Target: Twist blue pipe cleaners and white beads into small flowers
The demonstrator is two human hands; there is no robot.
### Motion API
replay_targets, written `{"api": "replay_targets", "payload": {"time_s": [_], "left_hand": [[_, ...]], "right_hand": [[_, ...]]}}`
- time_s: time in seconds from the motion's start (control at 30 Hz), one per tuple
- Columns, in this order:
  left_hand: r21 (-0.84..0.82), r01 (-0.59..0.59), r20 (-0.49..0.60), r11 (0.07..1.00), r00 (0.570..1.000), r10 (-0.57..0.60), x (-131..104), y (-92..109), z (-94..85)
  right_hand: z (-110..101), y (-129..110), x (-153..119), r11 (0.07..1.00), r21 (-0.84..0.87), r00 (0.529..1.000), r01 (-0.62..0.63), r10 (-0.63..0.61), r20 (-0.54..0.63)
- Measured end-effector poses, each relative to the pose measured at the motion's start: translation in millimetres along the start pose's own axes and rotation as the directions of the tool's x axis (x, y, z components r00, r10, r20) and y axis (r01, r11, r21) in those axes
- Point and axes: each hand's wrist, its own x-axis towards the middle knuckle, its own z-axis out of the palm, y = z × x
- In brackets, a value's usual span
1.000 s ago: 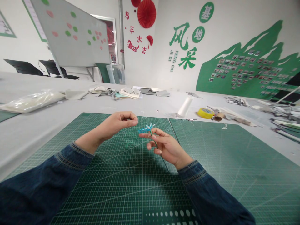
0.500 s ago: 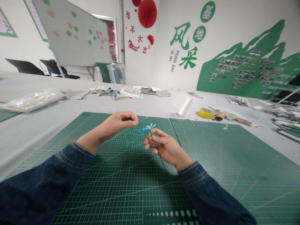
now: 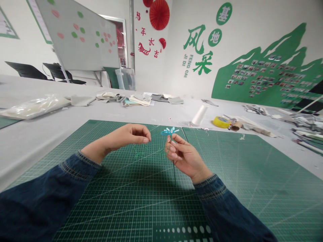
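A small handmade flower [image 3: 171, 131] with blue and white looped petals stands upright on a thin green stem [image 3: 174, 173]. My right hand [image 3: 183, 153] pinches that stem just under the petals, its other fingers curled around it. Left of the flower and apart from it is my left hand [image 3: 128, 136]. Its fingers are curled, with thumb and fingertips drawn together; whether a fine thread is between them is too small to see. Under both hands lies a green gridded cutting mat [image 3: 121, 188]. Loose green thread [image 3: 137, 153] rests on it below my left hand.
Beyond the mat stand a white thread cone [image 3: 200, 115] and a roll of yellow tape [image 3: 221, 122]. Folded cloth pieces [image 3: 141, 99] lie along the table's far side. A clear plastic bag [image 3: 35, 107] is at left. A second mat [image 3: 252, 161] adjoins at right.
My right hand has moved slightly right and up, and the flower has turned from leaning to upright. My left hand has shifted a little, with its fingertips lower and more curled.
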Motion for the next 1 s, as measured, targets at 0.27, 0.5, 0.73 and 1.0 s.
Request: {"api": "replay_targets", "payload": {"time_s": [0.27,0.5,0.73,1.0], "left_hand": [[0.074,0.035,-0.057,0.997,0.998,-0.031,16.3,-6.7,46.9],[0.027,0.034,-0.186,0.999,0.982,-0.029,17.0,-15.2,51.5],[0.059,-0.005,-0.116,0.998,0.993,0.011,14.7,-14.4,56.6],[0.062,0.078,-0.035,0.995,0.996,-0.076,15.2,-20.6,46.1]], "right_hand": [[0.1,-2.0,-2.6,0.999,-0.006,0.999,0.038,-0.038,-0.004],[-0.4,-4.1,-2.3,0.996,0.012,0.995,0.093,-0.092,-0.042],[-0.2,-4.2,-2.1,0.996,0.010,0.995,0.091,-0.091,-0.046],[0.6,-8.0,-2.7,0.995,0.033,0.994,0.093,-0.091,-0.064]]}}
